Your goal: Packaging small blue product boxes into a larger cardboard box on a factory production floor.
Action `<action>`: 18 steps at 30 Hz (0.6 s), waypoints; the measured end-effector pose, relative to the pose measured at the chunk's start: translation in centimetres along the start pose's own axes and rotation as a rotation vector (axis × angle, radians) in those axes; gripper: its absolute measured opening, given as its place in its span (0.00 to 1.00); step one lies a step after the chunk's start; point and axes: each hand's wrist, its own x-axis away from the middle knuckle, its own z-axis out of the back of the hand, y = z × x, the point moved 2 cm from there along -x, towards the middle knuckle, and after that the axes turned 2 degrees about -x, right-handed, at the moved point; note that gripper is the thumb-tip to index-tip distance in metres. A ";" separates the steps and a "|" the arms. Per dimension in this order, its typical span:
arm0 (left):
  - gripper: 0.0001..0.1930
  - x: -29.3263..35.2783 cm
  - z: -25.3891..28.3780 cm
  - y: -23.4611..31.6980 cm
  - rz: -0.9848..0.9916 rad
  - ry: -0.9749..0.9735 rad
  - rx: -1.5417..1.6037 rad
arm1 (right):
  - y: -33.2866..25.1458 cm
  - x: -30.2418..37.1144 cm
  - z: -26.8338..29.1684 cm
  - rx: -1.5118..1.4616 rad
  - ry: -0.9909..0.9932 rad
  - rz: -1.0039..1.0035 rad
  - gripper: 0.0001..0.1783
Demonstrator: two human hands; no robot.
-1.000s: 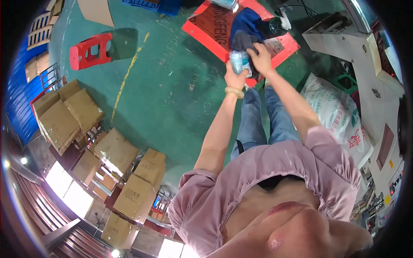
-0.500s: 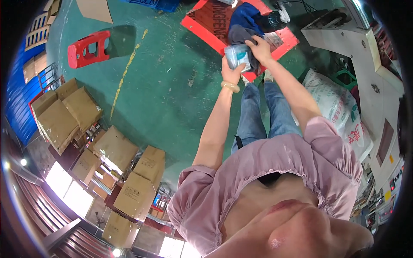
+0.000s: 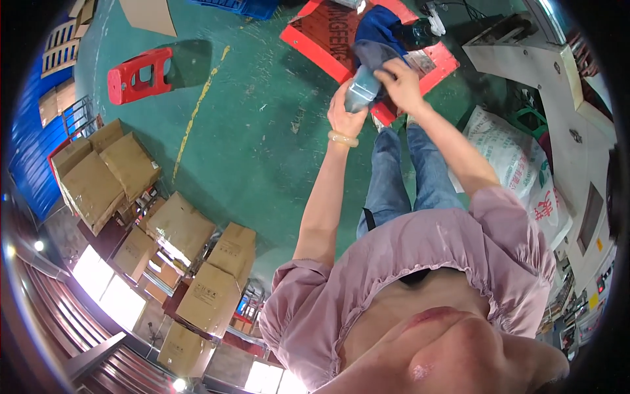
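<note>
My left hand (image 3: 346, 115), with a pale bracelet at the wrist, is wrapped round the near end of a small blue-and-white packet (image 3: 362, 88) in shiny clear wrapping. The packet is tilted and blurred by motion. Against its right side are the bent fingers of my right hand (image 3: 401, 85); what lies between them, if anything, is hidden. A dark grey cloth (image 3: 375, 54) bunches just beyond the packet, beside a blue cloth (image 3: 380, 27). Both lie over a dark reddish surface with a bright red rim (image 3: 305, 49), in front of my feet.
A red plastic stool (image 3: 139, 75) lies on the green floor at the left. Cardboard boxes (image 3: 209, 295) are stacked at lower left. At the right are white printed sacks (image 3: 508, 148) and a pale machine frame (image 3: 558, 79). A dark bottle-like object (image 3: 415, 34) stands past the cloths.
The packet has tilted more upright in my left hand, which has shifted slightly left and nearer to me. My right hand has moved slightly right and nearer, its fingers now beside the packet.
</note>
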 end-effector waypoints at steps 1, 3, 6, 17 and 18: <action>0.32 0.5 0.6 -0.2 0.042 0.032 -0.013 | -1.8 1.2 -0.7 0.000 -0.033 0.096 0.10; 0.30 0.3 0.7 0.5 -0.040 0.037 -0.052 | 0.2 0.3 -0.4 -0.014 0.015 0.015 0.11; 0.30 0.6 0.9 1.5 0.185 -0.002 0.579 | 4.5 -0.4 2.5 0.194 0.079 -0.039 0.17; 0.33 -1.0 3.2 5.6 0.566 -0.335 1.185 | -6.7 0.9 6.3 -0.205 -0.189 -0.212 0.29; 0.33 -1.4 2.6 6.5 0.553 -0.363 1.189 | -7.8 0.4 7.2 -0.341 -0.192 -0.254 0.28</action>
